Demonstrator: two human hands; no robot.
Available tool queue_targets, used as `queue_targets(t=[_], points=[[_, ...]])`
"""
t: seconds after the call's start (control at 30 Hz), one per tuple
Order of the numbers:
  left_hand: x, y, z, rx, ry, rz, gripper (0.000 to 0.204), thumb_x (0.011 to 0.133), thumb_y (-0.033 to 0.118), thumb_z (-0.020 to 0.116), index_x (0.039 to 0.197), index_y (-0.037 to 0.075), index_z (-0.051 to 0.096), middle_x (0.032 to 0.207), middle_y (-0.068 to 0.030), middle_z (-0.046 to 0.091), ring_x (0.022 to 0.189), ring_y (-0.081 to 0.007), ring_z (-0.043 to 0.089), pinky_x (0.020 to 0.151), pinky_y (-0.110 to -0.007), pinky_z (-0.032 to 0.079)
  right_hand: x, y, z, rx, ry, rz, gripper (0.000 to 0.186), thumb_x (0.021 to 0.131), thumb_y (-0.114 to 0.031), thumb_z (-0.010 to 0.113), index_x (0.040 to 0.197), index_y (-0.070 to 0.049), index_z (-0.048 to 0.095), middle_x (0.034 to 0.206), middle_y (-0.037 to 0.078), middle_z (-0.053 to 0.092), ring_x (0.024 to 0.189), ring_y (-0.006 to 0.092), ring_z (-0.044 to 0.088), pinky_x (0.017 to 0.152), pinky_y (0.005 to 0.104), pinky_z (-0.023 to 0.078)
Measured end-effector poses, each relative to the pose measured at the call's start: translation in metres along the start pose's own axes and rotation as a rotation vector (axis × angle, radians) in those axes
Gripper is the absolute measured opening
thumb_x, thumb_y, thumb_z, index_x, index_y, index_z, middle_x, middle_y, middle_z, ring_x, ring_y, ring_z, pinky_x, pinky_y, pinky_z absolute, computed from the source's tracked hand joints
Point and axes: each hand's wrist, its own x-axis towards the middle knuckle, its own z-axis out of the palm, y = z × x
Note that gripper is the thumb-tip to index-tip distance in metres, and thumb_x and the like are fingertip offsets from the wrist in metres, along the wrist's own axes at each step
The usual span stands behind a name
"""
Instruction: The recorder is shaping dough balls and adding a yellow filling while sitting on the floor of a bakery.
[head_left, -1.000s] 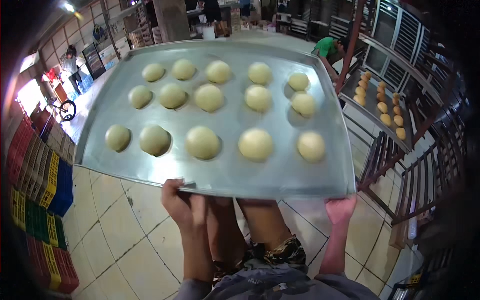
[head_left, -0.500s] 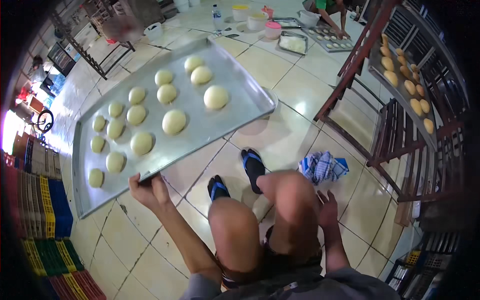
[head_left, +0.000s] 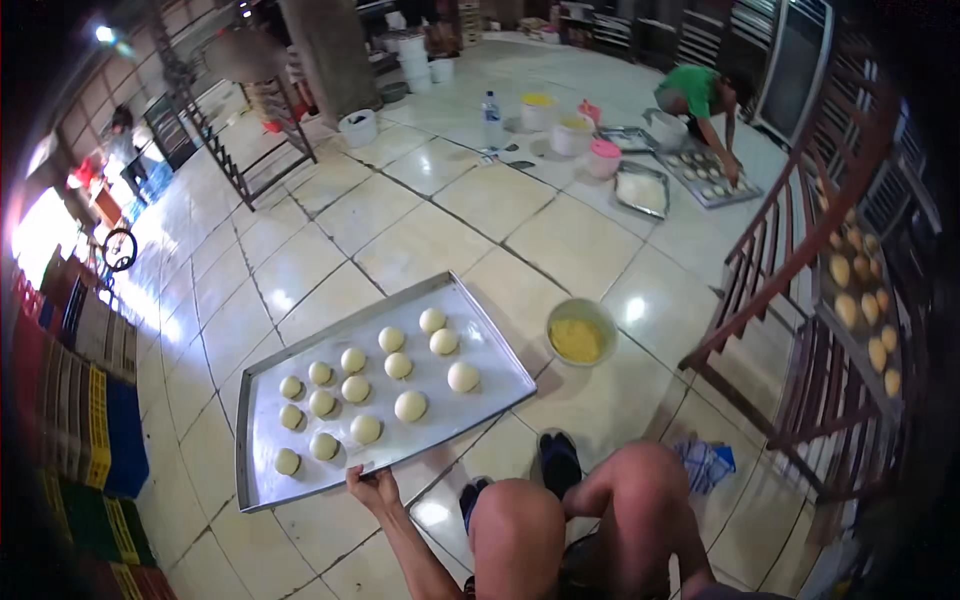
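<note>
A large metal baking tray point(head_left: 470, 420) with several pale round dough balls point(head_left: 410, 406) on it is before me, left of my knees. My left hand point(head_left: 374, 488) is closed on its near edge, thumb over the rim. Just beyond the tray's right corner a bowl point(head_left: 581, 332) of yellow crumbly stuff stands on the floor. Part of my right forearm point(head_left: 690, 560) shows beside my right knee; my right hand is hidden.
A dark red rack point(head_left: 740, 330) at the right holds a tray of browned buns point(head_left: 845, 272). A checked cloth point(head_left: 705, 464) lies by its foot. Stacked crates point(head_left: 120, 430) line the left. Far right, a person in green point(head_left: 690, 92) works over another tray point(head_left: 708, 178) near several tubs.
The tray appears smaller and lower in view, still in my left hand. The bowl of yellow stuff has come into sight. My right hand has gone out of sight. The view has tilted up.
</note>
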Motion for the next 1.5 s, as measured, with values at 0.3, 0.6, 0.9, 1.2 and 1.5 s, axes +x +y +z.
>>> queue_targets(t=[0.3, 0.6, 0.9, 1.2, 1.5], points=[[0.013, -0.082, -0.038, -0.063, 0.033, -0.020, 0.036, 0.070, -0.002, 0.046, 0.104, 0.000, 0.058, 0.091, -0.0080, 0.066, 0.080, -0.0218, 0.063, 0.077, -0.027, 0.052, 0.104, -0.090, -0.011, -0.040, -0.022, -0.032, 0.035, 0.096, -0.036, 0.051, 0.114, -0.007, 0.057, 0.099, 0.010, 0.058, 0.078, 0.0217, 0.050, 0.067, 0.0394, 0.040], [0.051, -0.128, -0.128, -0.198, -0.087, -0.184, 0.044, 0.071, -0.002, 0.046, 0.114, -0.004, 0.056, 0.109, -0.0131, 0.065, 0.093, -0.0248, 0.062, 0.089, -0.030, 0.050, 0.145, -0.150, 0.014, -0.125, -0.187, -0.137, 0.040, 0.095, -0.040, 0.054, 0.118, -0.007, 0.055, 0.110, 0.012, 0.056, 0.092, 0.0263, 0.051, 0.075, 0.0415, 0.041], [0.068, -0.133, -0.107, -0.189, 0.056, -0.241, 0.049, 0.070, -0.004, 0.045, 0.119, -0.004, 0.053, 0.114, -0.0166, 0.062, 0.103, -0.0288, 0.059, 0.097, -0.038, 0.047, 0.039, -0.025, -0.073, -0.019, -0.042, -0.081, 0.046, 0.093, -0.043, 0.057, 0.122, -0.008, 0.052, 0.120, 0.014, 0.054, 0.105, 0.0309, 0.051, 0.083, 0.0436, 0.043], [0.052, -0.083, -0.112, 0.419, 0.059, -0.453, 0.035, 0.086, 0.011, 0.053, 0.118, -0.003, 0.056, 0.110, -0.0138, 0.062, 0.098, -0.0289, 0.059, 0.095, -0.035, 0.048, -0.021, 0.040, -0.065, 0.128, 0.057, -0.111, 0.050, 0.094, -0.040, 0.058, 0.130, -0.006, 0.048, 0.127, 0.013, 0.049, 0.111, 0.0306, 0.049, 0.093, 0.0427, 0.040], [-0.016, -0.006, -0.092, 0.914, 0.145, -0.156, 0.026, 0.091, 0.018, 0.052, 0.109, 0.001, 0.059, 0.099, -0.0096, 0.060, 0.087, -0.0233, 0.056, 0.086, -0.031, 0.046, 0.013, -0.007, -0.038, -0.003, 0.348, 0.094, 0.035, 0.094, -0.032, 0.057, 0.116, -0.005, 0.056, 0.109, 0.011, 0.057, 0.098, 0.0234, 0.053, 0.084, 0.0387, 0.042]])
